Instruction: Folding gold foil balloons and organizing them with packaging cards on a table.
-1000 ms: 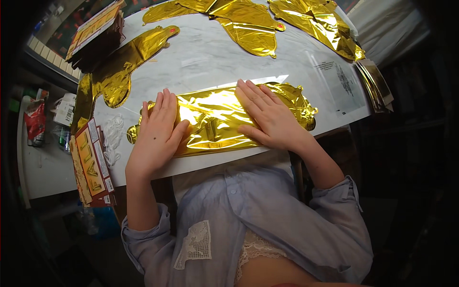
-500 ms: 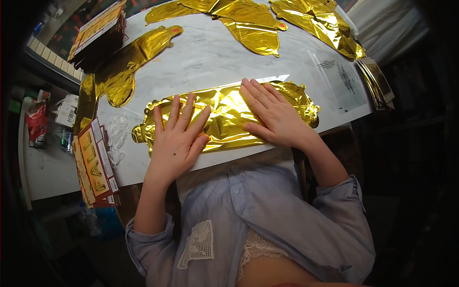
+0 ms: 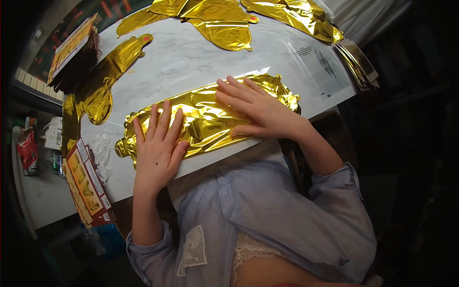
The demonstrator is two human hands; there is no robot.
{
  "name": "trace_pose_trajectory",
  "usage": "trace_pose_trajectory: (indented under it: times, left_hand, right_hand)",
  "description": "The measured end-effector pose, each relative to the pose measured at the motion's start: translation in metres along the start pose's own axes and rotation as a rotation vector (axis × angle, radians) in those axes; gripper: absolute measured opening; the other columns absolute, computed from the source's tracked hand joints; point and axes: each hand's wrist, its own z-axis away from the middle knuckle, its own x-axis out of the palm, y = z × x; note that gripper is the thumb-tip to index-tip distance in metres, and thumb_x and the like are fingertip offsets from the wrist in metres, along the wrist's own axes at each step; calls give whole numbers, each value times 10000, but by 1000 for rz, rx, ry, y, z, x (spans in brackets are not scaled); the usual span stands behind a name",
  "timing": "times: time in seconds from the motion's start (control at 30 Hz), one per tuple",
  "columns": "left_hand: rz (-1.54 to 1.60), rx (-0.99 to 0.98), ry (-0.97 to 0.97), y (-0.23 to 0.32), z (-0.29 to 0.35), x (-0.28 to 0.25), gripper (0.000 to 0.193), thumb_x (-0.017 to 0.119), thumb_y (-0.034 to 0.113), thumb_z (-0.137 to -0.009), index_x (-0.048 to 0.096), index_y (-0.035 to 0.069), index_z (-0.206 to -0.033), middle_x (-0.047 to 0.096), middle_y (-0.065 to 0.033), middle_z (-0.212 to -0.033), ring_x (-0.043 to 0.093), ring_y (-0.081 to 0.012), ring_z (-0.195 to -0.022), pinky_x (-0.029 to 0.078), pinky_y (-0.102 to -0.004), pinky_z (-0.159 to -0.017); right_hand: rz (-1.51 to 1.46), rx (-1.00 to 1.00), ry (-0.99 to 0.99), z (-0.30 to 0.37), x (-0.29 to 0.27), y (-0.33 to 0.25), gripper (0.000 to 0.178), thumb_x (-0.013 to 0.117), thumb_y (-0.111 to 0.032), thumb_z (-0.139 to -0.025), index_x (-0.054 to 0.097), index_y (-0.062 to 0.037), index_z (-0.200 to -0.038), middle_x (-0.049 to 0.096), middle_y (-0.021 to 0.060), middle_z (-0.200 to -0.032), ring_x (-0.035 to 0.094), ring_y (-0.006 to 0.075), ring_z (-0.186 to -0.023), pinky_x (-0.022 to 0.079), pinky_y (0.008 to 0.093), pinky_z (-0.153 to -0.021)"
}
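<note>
A flat, folded gold foil balloon (image 3: 203, 128) lies across the table in front of me, creased and shiny, with small tabs at both ends. My left hand (image 3: 160, 150) rests palm down on its left part, fingers spread and pointing away from me. On the right part lies my right hand (image 3: 265, 111), also flat, with the thumb held apart from the fingers. Neither hand grips anything. Along the balloon's far edge, a sliver of something clear or white (image 3: 265, 71) shows near my right fingertips.
More gold foil balloons lie at the left (image 3: 104, 88), far middle (image 3: 217, 31) and far right (image 3: 296, 19). Printed card stacks stand at the far left (image 3: 71, 50) and near left (image 3: 88, 186). White string (image 3: 101, 155), a clear bag (image 3: 322, 69) and gold-edged sheets (image 3: 358, 64) lie near the edges.
The whole view has shifted and tilted a little, so the table and balloon sit further left. Both hands stay flat on the foil, whose creases and reflections look different.
</note>
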Motion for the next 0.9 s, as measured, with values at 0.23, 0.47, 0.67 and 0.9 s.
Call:
trace_pose_trajectory:
  times: [0.23,0.47,0.67,0.9]
  left_hand:
    - [107,-30,1,-3,0,0,655,545,336,-1055,389,151,-1663,278,-111,-1760,192,-336,-1641,40,-653,-1291]
    - [126,-23,37,-6,1,-3,617,574,263,-1046,445,124,-1633,310,-139,-1745,206,-369,-1635,41,-644,-1293]
    - [351,-58,356,-8,14,-36,428,548,140,-1050,612,46,-1463,536,-166,-1588,444,-391,-1517,207,-567,-1295]
    - [206,148,-38,41,-21,-31,663,605,251,-1045,380,-29,-1603,334,-264,-1678,308,-458,-1563,229,-559,-1286]
  right_hand:
    - [-87,-5,-3,0,2,4,846,718,-480,-964,370,-156,-1664,281,119,-1753,219,328,-1633,194,512,-1318]
    - [-27,-34,16,2,13,8,685,611,-455,-1048,427,-129,-1622,328,155,-1722,284,371,-1600,207,542,-1307]
    - [-28,-50,26,1,13,9,690,586,-482,-1055,428,-118,-1620,322,166,-1722,289,372,-1597,208,543,-1308]
    - [-16,-32,15,4,13,8,713,616,-467,-1042,403,-157,-1646,290,105,-1750,259,327,-1617,188,513,-1319]
